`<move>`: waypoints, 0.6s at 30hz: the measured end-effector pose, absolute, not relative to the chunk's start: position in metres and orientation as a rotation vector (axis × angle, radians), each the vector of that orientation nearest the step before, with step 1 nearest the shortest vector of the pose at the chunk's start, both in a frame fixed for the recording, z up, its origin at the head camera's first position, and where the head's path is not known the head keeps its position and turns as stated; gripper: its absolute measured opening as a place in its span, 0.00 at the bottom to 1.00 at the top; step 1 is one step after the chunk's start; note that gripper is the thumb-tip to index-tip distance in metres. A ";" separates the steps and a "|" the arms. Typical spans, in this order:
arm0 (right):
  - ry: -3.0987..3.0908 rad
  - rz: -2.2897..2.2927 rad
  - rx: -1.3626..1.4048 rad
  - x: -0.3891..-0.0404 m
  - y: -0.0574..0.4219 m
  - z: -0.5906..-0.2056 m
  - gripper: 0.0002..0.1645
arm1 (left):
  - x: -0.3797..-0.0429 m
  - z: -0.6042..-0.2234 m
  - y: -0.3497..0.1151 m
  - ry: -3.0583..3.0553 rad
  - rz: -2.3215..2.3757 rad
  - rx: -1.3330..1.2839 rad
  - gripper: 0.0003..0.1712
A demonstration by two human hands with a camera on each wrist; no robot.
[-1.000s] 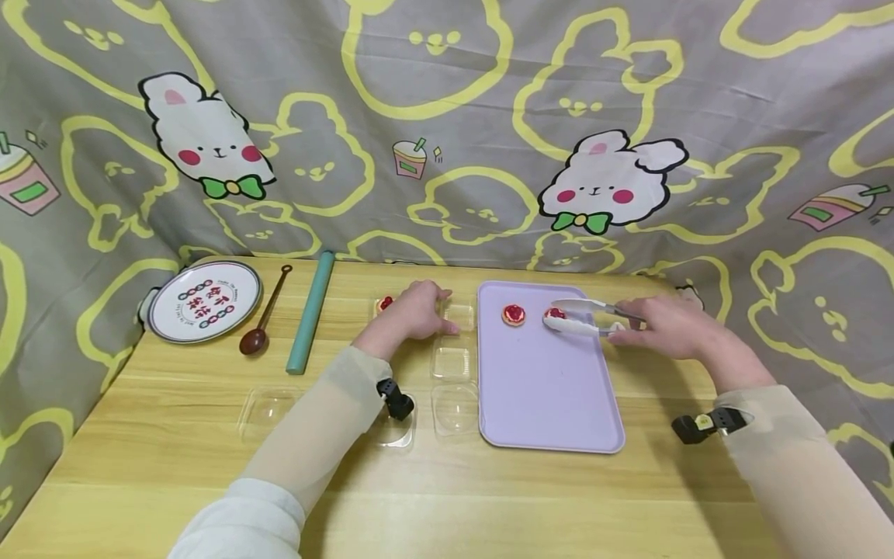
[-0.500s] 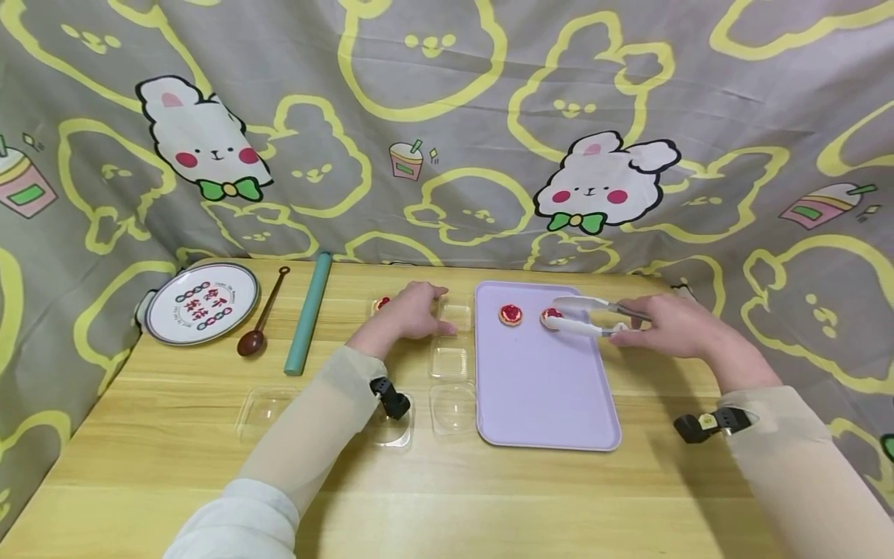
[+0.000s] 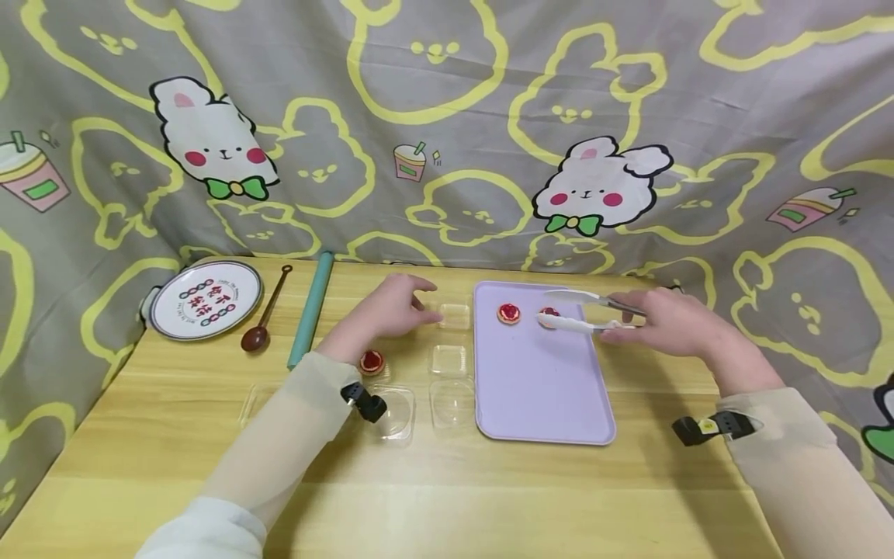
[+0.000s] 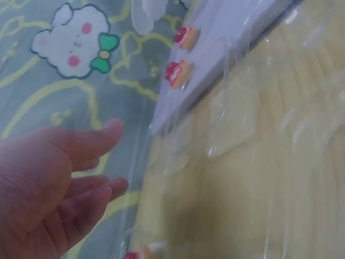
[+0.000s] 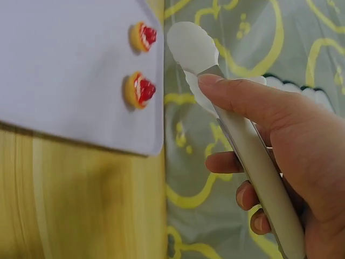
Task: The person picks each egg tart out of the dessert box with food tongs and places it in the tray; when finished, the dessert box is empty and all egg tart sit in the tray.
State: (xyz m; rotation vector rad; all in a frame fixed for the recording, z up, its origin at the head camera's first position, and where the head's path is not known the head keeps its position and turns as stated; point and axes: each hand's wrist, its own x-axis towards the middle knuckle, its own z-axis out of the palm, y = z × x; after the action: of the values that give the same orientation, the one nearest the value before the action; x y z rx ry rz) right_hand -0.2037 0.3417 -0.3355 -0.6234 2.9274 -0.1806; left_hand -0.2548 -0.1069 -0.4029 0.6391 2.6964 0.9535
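Note:
My left hand (image 3: 391, 307) hovers over the left part of the clear plastic boxes, thumb and fingers apart and holding nothing. Just right of its fingertips is a clear box (image 3: 455, 315). Below the hand a small red-topped tart (image 3: 372, 362) sits in another clear box. My right hand (image 3: 670, 322) grips white-tipped tongs (image 5: 259, 172) above the far right of the lilac tray (image 3: 545, 396). On that tray are two tarts, one at the left (image 3: 509, 314) and one (image 3: 549, 317) partly hidden behind the tongs. The tong tips stand apart, with no tart between them in the right wrist view.
More clear box parts (image 3: 452, 404) lie left of the tray, with another one (image 3: 394, 411) beside them. Further left are a teal rolling pin (image 3: 311, 310), a brown spoon (image 3: 255, 338) and a white plate (image 3: 206, 301). A patterned cloth (image 3: 475, 140) hangs behind the table.
My left hand has moved left, away from the box near the tray. The tart below it has come into view, while the one behind is now covered. My right hand has barely moved.

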 end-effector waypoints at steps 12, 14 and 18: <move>2.932 -0.185 -0.736 -0.188 0.299 -0.316 0.53 | -0.219 -0.390 -0.162 2.795 0.924 0.765 0.36; 2.936 -0.179 -0.763 -0.187 0.291 -0.313 0.54 | -0.213 -0.390 -0.171 2.806 0.920 0.777 0.37; 2.940 -0.188 -0.850 -0.185 0.276 -0.313 0.54 | -0.201 -0.392 -0.189 2.831 0.878 0.770 0.38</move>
State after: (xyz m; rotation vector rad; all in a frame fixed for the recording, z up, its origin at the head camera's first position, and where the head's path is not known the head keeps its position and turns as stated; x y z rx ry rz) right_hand -0.1853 0.2761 -0.3129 -0.8498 2.9399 -0.1882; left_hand -0.2011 -0.1887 -0.3919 0.7698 2.8311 0.8776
